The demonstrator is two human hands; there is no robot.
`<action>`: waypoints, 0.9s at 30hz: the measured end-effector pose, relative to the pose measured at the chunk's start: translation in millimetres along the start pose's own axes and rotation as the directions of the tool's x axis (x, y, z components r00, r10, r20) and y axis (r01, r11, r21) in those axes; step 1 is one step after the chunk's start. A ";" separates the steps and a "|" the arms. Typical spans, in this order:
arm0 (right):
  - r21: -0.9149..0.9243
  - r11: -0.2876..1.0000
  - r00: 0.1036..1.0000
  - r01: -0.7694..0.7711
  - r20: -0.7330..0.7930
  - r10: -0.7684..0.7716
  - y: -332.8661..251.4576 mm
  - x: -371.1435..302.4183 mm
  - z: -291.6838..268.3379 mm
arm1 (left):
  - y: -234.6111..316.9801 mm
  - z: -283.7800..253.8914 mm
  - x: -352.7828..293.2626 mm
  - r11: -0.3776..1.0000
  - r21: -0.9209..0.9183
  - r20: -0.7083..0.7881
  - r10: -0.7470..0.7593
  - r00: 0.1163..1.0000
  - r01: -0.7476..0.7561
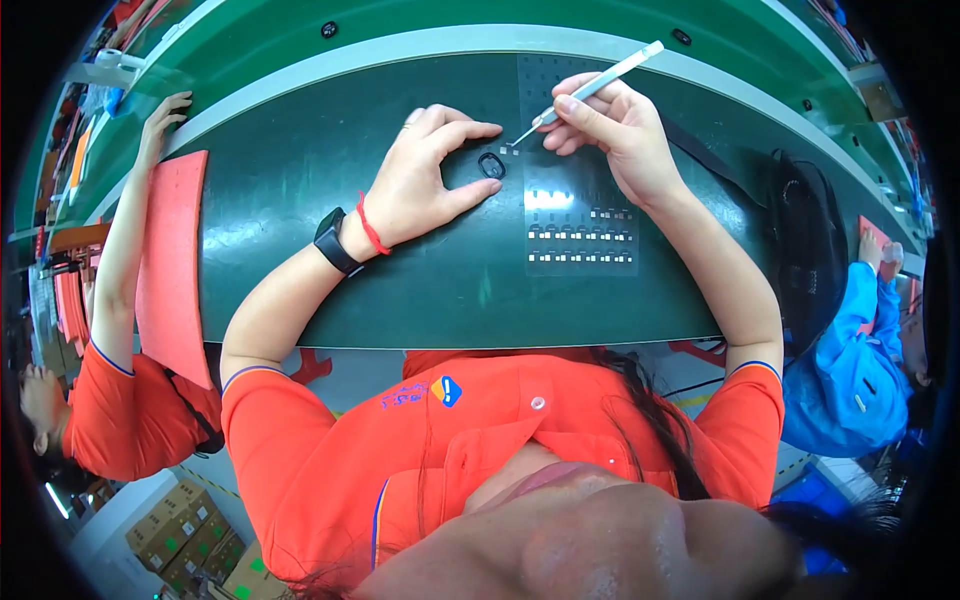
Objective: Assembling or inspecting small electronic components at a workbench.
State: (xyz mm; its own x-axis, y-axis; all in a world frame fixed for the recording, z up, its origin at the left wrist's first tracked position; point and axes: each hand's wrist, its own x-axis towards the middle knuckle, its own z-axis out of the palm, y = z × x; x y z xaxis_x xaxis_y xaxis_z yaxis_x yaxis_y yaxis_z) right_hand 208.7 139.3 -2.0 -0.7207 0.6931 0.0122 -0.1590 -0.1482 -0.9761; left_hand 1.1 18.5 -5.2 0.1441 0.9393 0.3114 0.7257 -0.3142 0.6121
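A slim pen-like tool (pixel 610 78) with a pale handle and a thin pointed tip is held between the thumb and fingers of my right hand (pixel 622 125). Its tip comes down to two small pale square pieces (pixel 509 151) on the green work surface. Just below them lies a small black oval part (pixel 491 166). My left hand (pixel 430 165) rests to its left, thumb and index finger spread around it; whether the thumb touches it, I cannot tell. Under my right wrist is a clear sheet (pixel 581 269) bearing rows of small pale pieces.
A black bag-like object (pixel 806 250) and a dark strap (pixel 712 160) lie at the right. A red-orange board (pixel 172 265) stands at the left, beside a co-worker's arm (pixel 120 255). Small black parts (pixel 329 30) sit on the green belt beyond the pale rail. Another person in blue (pixel 850 370) is at the right.
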 end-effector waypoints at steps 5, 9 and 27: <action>-0.031 0.999 1.000 -0.013 -0.005 0.012 11.1 0.1 5.6 | -6.9 1.4 -5.4 0.997 0.065 0.001 -0.040 0.999 0.040; -0.058 0.998 1.000 -0.014 -0.025 0.013 17.3 -1.4 8.0 | -5.9 1.5 -4.7 0.996 0.053 0.015 -0.078 0.997 0.077; -0.133 0.991 1.000 -0.009 -0.015 0.007 18.9 -0.5 13.4 | -2.3 1.8 -5.7 0.982 0.136 0.054 -0.139 0.989 0.131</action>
State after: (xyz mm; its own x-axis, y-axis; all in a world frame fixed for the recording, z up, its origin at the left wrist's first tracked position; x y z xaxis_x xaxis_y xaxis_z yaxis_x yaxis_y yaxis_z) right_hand 197.0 126.8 -17.5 -0.7118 0.7024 0.0026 -0.0619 -0.0591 -0.9963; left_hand -0.1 14.1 -9.7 0.0775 0.9800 0.1833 0.8231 -0.1667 0.5429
